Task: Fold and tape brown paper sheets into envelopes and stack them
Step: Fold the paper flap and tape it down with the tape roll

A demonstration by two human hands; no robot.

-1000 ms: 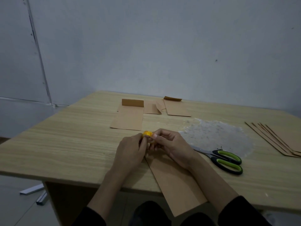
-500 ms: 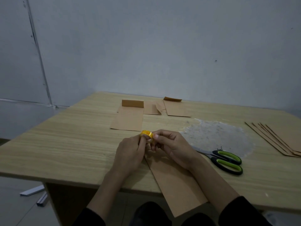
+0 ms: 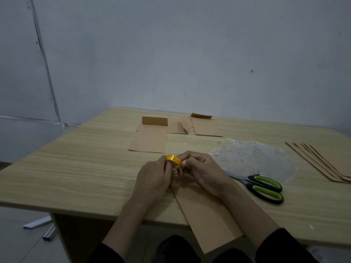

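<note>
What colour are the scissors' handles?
The scissors handles are black with lime-green insets; head view shows them.

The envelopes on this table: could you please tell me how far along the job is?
Partway, I would judge. Done: folded envelopes lie side by side at the far edge, not stacked. In hand: the left hand and right hand hold the yellow tape roll above a folded sheet at the near edge. Left: taping it, then the fanned pile of sheets on the right, which looks unworked.

Yellow tape roll (image 3: 173,160); brown paper (image 3: 207,211); green-black scissors (image 3: 266,188).
</note>
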